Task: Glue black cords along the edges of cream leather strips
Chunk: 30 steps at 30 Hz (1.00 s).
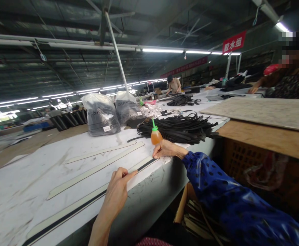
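The long, narrow black strip [146, 164] lies along a pale backing strip [69, 209], close to the near edge of the white-covered table [44, 177]. Its long axis slants from the near left toward the far right, roughly parallel to that edge, and it passes beneath both hands. The right hand [166, 149] is the one at its far end, thumb and fingertips drawn together in a pinch on the black strip there. The left hand [118, 184] is nearer the body, lying across the strip with one finger reaching along it toward the right hand and the others bent; whether it grips anything underneath cannot be told. A short stretch of black shows between the hands, and a much longer one runs out leftward past the left wrist. The squeeze bottle [156, 137] stands just beyond the right hand.
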Each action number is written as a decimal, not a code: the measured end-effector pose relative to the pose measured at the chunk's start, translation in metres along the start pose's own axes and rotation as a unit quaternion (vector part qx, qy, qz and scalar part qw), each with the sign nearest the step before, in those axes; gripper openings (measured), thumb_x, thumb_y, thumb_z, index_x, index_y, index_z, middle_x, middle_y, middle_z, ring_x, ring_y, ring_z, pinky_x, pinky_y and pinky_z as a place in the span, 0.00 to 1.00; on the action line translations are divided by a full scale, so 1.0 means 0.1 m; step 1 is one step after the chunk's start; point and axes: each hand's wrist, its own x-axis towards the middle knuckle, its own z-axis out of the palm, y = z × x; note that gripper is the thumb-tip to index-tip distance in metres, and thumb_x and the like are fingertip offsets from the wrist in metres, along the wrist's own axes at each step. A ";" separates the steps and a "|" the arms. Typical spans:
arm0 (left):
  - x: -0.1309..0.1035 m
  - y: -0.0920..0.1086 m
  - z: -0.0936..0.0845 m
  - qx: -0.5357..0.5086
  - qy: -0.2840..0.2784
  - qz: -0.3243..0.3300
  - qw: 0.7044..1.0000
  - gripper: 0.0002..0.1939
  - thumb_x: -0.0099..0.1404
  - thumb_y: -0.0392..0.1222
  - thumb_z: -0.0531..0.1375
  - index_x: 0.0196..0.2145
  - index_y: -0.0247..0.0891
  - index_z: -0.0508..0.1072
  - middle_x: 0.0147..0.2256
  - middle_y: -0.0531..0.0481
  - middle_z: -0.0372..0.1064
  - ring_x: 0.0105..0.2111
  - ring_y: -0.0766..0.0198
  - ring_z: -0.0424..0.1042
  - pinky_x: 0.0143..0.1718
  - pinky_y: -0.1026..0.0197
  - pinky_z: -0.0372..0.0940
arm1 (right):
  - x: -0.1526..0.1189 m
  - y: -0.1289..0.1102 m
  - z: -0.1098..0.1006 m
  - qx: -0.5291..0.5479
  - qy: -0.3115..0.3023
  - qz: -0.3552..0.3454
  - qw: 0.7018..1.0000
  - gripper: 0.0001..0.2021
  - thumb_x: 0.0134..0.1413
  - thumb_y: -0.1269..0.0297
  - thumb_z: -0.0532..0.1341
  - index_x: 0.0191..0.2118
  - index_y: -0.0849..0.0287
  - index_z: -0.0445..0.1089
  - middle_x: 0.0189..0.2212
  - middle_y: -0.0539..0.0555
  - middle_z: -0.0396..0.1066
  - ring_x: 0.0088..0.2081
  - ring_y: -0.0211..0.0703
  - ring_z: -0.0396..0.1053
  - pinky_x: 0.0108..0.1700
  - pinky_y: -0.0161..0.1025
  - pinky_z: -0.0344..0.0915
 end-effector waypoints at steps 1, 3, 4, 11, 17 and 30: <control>0.00 0.00 0.00 0.000 -0.001 0.001 1.000 0.28 0.61 0.27 0.44 0.51 0.46 0.73 0.38 0.45 0.61 0.38 0.57 0.61 0.44 0.52 0.63 | -0.02 -0.02 -0.01 0.007 0.001 -0.001 1.000 0.12 0.44 0.61 0.67 0.32 0.66 0.78 0.27 0.53 0.76 0.30 0.40 0.70 0.32 0.32 0.63; 0.00 0.01 -0.01 -0.002 0.006 -0.001 1.000 0.28 0.62 0.27 0.44 0.50 0.46 0.73 0.38 0.45 0.61 0.38 0.58 0.61 0.44 0.52 0.63 | -0.05 -0.05 -0.06 0.023 0.012 -0.005 1.000 0.16 0.49 0.55 0.63 0.32 0.67 0.77 0.28 0.54 0.76 0.30 0.39 0.69 0.33 0.31 0.63; 0.00 0.02 -0.01 -0.003 0.013 -0.002 1.000 0.28 0.62 0.27 0.43 0.50 0.45 0.73 0.38 0.45 0.61 0.38 0.58 0.61 0.44 0.52 0.63 | -0.06 -0.06 -0.08 0.030 0.026 -0.006 0.999 0.19 0.53 0.52 0.60 0.33 0.67 0.77 0.29 0.54 0.75 0.30 0.38 0.69 0.33 0.32 0.63; -0.02 0.12 -0.03 0.009 0.023 0.004 1.000 0.29 0.61 0.24 0.44 0.50 0.48 0.73 0.37 0.46 0.61 0.37 0.59 0.61 0.42 0.55 0.64 | -0.13 -0.24 -0.07 -0.048 0.164 -0.011 0.985 0.25 0.55 0.46 0.56 0.36 0.68 0.75 0.28 0.58 0.74 0.31 0.44 0.69 0.34 0.37 0.65; -0.07 0.37 -0.16 -0.043 0.047 -0.003 0.998 0.26 0.60 0.24 0.46 0.52 0.39 0.70 0.41 0.45 0.67 0.44 0.58 0.64 0.49 0.54 0.63 | 0.00 -0.54 0.54 -0.197 -0.058 -0.199 0.958 0.32 0.55 0.43 0.56 0.60 0.56 0.61 0.56 0.61 0.64 0.55 0.54 0.62 0.56 0.50 0.58; -1.39 -0.62 -0.48 0.228 0.153 -0.051 0.960 0.17 0.66 0.38 0.52 0.52 0.43 0.69 0.50 0.46 0.70 0.50 0.54 0.67 0.51 0.46 0.63 | -0.80 -0.43 0.65 -0.355 0.101 -0.203 0.907 0.21 0.53 0.79 0.49 0.48 0.56 0.69 0.37 0.58 0.66 0.40 0.46 0.64 0.42 0.45 0.66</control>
